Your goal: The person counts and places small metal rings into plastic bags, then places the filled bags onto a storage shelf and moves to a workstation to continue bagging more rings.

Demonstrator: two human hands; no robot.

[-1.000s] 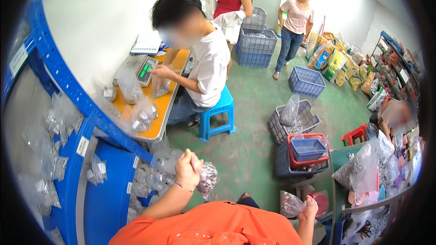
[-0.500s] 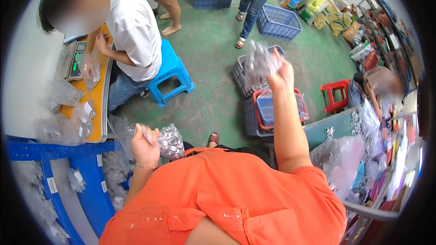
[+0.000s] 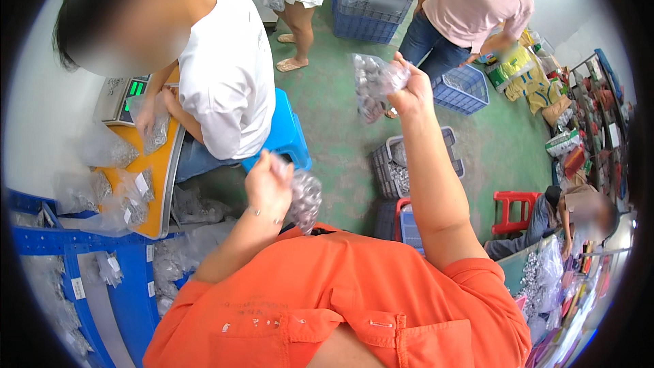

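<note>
My left hand [image 3: 268,187] is closed round the gathered neck of a clear plastic bag of shiny metal parts [image 3: 305,199]. The filled bag hangs just right of the fingers, in front of my orange shirt. Farther out, my right hand [image 3: 411,88] grips a second clear bag of metal parts [image 3: 370,87] by its top. That bag hangs to the left of the fingers, high above the green floor. The exact kind of the parts inside cannot be made out.
A co-worker in white [image 3: 228,71] sits left at a yellow table [image 3: 170,194] with a scale [image 3: 117,99] and several bags. Blue racks [image 3: 129,300] hold more bags. Grey crates [image 3: 453,143], a red stool [image 3: 514,210] and a standing person in pink [image 3: 470,3] are ahead and right.
My left hand has risen and moved right with its bag. The right hand with its bag has shifted slightly left and up. The view has turned, showing more of the person in pink.
</note>
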